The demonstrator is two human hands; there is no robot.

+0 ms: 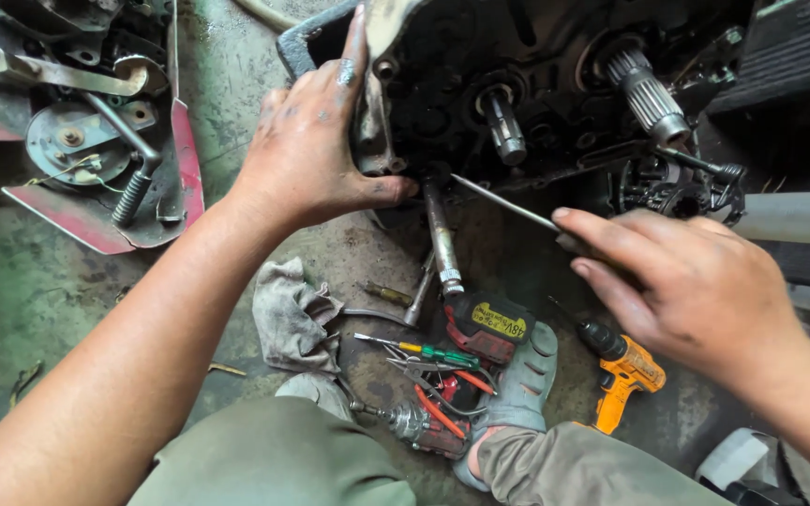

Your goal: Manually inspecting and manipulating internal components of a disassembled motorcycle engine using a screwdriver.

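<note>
A black, oily engine case (536, 84) with protruding splined shafts lies on the concrete floor in front of me. My left hand (316, 150) grips its left edge, thumb underneath and fingers over the top. My right hand (696, 281) is closed on the handle of a long thin screwdriver (503, 201), whose metal shank runs up and left to the lower edge of the case. The handle is mostly hidden under my fingers.
At the top left sits a red tray (96, 225) with a spring, lever and metal parts. A grey rag (292, 314), a green screwdriver (424, 351), pliers, a red and black power tool (485, 323) and an orange drill (625, 375) lie by my knees.
</note>
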